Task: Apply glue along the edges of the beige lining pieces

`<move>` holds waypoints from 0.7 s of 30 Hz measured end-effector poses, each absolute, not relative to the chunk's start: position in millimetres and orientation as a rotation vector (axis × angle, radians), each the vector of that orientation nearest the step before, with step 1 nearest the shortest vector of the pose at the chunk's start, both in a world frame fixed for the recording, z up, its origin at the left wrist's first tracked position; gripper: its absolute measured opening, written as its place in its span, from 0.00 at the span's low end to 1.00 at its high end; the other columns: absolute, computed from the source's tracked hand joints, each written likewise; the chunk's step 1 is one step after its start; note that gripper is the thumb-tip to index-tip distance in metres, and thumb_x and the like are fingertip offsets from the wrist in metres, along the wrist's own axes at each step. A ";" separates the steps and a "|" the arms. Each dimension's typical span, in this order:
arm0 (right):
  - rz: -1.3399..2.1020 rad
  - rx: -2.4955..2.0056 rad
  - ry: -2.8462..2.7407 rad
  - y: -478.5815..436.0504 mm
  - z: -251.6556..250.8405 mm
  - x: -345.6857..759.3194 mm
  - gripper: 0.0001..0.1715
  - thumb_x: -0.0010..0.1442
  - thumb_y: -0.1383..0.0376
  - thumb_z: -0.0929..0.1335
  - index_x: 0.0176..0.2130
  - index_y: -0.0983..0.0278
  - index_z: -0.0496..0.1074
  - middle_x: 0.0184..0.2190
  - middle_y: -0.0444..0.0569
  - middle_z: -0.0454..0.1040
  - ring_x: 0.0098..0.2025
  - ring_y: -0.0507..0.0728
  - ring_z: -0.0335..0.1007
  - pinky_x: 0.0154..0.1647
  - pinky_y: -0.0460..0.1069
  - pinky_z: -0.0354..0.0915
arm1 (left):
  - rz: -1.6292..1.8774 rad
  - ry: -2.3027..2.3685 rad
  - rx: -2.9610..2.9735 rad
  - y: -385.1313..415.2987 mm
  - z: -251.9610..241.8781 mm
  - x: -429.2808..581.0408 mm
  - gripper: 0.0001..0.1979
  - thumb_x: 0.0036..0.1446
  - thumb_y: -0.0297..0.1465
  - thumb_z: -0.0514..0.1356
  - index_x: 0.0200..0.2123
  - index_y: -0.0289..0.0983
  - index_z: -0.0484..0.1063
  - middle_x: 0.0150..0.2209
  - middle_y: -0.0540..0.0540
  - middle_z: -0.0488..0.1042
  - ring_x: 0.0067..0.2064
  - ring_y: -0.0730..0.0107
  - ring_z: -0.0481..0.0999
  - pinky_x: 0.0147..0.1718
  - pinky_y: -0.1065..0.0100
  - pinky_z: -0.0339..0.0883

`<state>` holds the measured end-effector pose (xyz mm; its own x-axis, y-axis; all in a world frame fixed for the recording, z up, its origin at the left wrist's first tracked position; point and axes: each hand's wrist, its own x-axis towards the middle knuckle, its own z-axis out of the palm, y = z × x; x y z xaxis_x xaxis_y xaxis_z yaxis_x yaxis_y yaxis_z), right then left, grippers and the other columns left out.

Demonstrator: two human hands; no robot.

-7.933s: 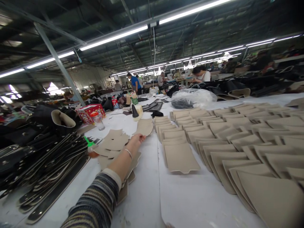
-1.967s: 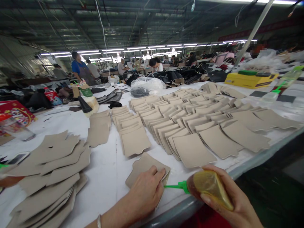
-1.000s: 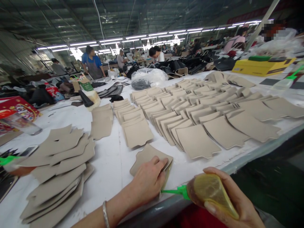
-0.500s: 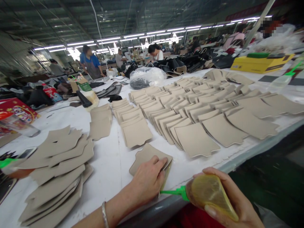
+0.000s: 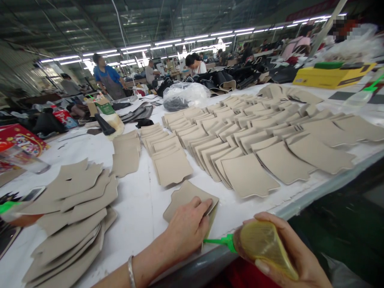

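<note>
Head view showed your left hand (image 5: 186, 227) pinching the edge of a tan piece (image 5: 183, 197) on the white table (image 5: 135, 212), near rows of flat pieces (image 5: 249, 174), while your right hand (image 5: 300, 254) was wrapped around a yellow bottle (image 5: 259, 244), its green tip (image 5: 223, 241) just beside your left hand.

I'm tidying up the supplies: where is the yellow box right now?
In the head view, the yellow box is at the upper right, on the white tabletop just beyond the beige pieces.
</note>
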<state>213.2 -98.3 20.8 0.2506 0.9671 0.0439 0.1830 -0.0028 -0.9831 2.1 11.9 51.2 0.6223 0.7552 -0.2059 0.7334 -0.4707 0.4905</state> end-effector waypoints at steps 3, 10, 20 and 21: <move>0.762 -1.492 -1.107 -92.5 15.8 220.0 0.30 0.51 0.52 0.75 0.49 0.59 0.68 0.44 0.48 0.73 0.44 0.61 0.72 0.43 0.44 0.69 | 0.078 1.158 2.301 11.9 50.4 2.2 0.22 0.63 0.29 0.46 0.58 0.41 0.64 0.43 0.45 0.70 0.41 0.64 0.72 0.42 0.66 0.64; 0.532 -1.444 -1.248 -66.4 8.1 242.7 0.29 0.56 0.54 0.74 0.53 0.56 0.64 0.47 0.45 0.70 0.45 0.57 0.68 0.45 0.43 0.64 | 0.123 1.124 2.236 15.1 50.1 4.9 0.21 0.61 0.28 0.46 0.57 0.42 0.65 0.42 0.47 0.71 0.41 0.65 0.73 0.43 0.66 0.64; 0.883 -1.384 -1.115 -80.7 15.9 234.9 0.32 0.54 0.52 0.74 0.52 0.60 0.64 0.42 0.50 0.72 0.41 0.62 0.72 0.41 0.48 0.70 | 0.147 1.144 2.202 18.0 50.2 7.4 0.23 0.59 0.27 0.47 0.56 0.42 0.66 0.44 0.46 0.72 0.42 0.65 0.73 0.43 0.67 0.64; 0.925 -1.354 -1.028 -80.3 17.5 234.5 0.32 0.55 0.51 0.74 0.53 0.59 0.63 0.41 0.49 0.72 0.41 0.62 0.72 0.42 0.49 0.70 | 0.157 1.148 2.202 17.5 50.1 7.5 0.22 0.59 0.27 0.48 0.56 0.42 0.66 0.44 0.46 0.72 0.42 0.65 0.73 0.43 0.67 0.64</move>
<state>234.5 -80.3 17.5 0.3079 0.9505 0.0430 0.0574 0.0265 -0.9980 7.5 17.5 50.1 0.6109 0.7709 -0.1801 0.6941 -0.4122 0.5902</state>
